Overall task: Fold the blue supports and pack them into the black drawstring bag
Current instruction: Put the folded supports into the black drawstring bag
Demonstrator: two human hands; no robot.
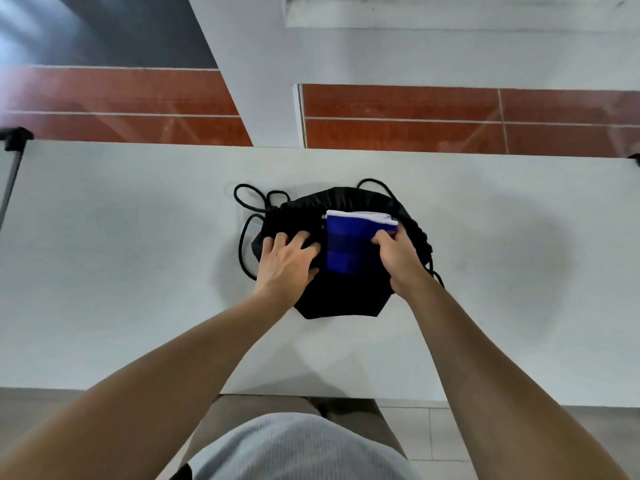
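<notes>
Black drawstring bag (pixel 341 299) is lying flat mid-table (pixel 104 254), cords (pixel 246 199) looping off its far-left corner. Left hand (pixel 285 259) is pressing down on the bag's left part, fingers spread and partly curled into the black fabric. Just right of that hand, folded blue supports (pixel 349 244) are sitting at the bag's gathered mouth, white edge showing at the far end. Right hand (pixel 398 258) is touching the stack's right edge, fingers closed around it, thumb side hidden.
</notes>
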